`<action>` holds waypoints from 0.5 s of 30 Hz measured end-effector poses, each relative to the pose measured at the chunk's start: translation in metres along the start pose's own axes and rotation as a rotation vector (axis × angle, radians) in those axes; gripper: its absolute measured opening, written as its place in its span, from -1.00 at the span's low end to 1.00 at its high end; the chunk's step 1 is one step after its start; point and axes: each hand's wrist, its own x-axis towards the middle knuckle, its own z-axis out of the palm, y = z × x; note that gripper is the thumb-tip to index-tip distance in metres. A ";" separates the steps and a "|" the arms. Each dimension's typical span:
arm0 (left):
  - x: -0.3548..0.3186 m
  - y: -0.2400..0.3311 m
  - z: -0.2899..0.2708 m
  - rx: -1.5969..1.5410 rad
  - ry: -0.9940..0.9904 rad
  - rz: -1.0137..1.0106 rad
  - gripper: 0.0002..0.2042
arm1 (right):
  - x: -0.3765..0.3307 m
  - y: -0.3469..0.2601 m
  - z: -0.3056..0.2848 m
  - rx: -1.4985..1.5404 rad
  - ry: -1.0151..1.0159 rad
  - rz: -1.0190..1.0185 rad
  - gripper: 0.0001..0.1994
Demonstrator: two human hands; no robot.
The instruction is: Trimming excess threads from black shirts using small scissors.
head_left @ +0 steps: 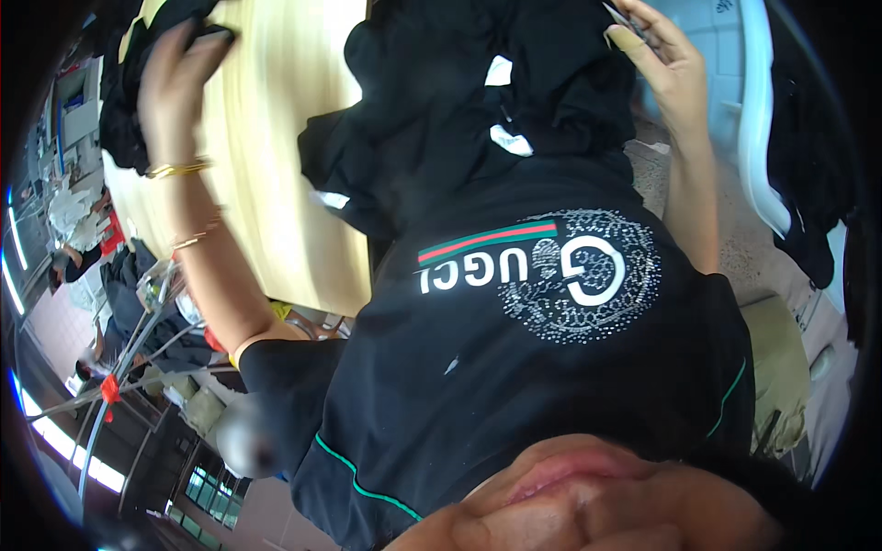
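Black cloth (478, 101) lies heaped on our pale wooden table (285, 184), with small white labels (511, 140) showing among its folds. Our left hand (179, 78) reaches up to the table's far left edge, where its fingers are curled into a second dark cloth (124, 101) bunched there, gripping it; two gold bangles (176, 169) sit on that wrist. Our right hand (657, 64) is raised at the top right, just beside the heap, its thumb and fingers pinched on a small flat piece (623, 18) at the heap's upper edge; what that piece is we cannot tell. Between the arms our own black shirt (551, 367) fills the middle of the view, with a white print, a red and green stripe, and thin green piping. A white plastic chair (763, 138) stands to the right, more dark cloth hanging over it.
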 end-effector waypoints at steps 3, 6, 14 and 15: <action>-0.034 0.061 0.156 0.025 -0.336 0.291 -0.54 | 0.024 0.068 -0.007 1.066 -0.289 -0.429 -0.67; -0.057 0.092 0.246 0.291 -0.352 0.507 -0.34 | -0.004 -0.004 -0.012 0.082 0.081 0.016 -0.67; -0.042 0.118 0.218 0.008 -0.547 0.354 -0.80 | -0.017 -0.009 -0.051 0.006 0.240 0.027 -0.69; -0.046 0.122 0.197 -0.078 -0.551 0.307 -0.82 | -0.016 -0.008 -0.056 0.008 0.251 0.052 -0.69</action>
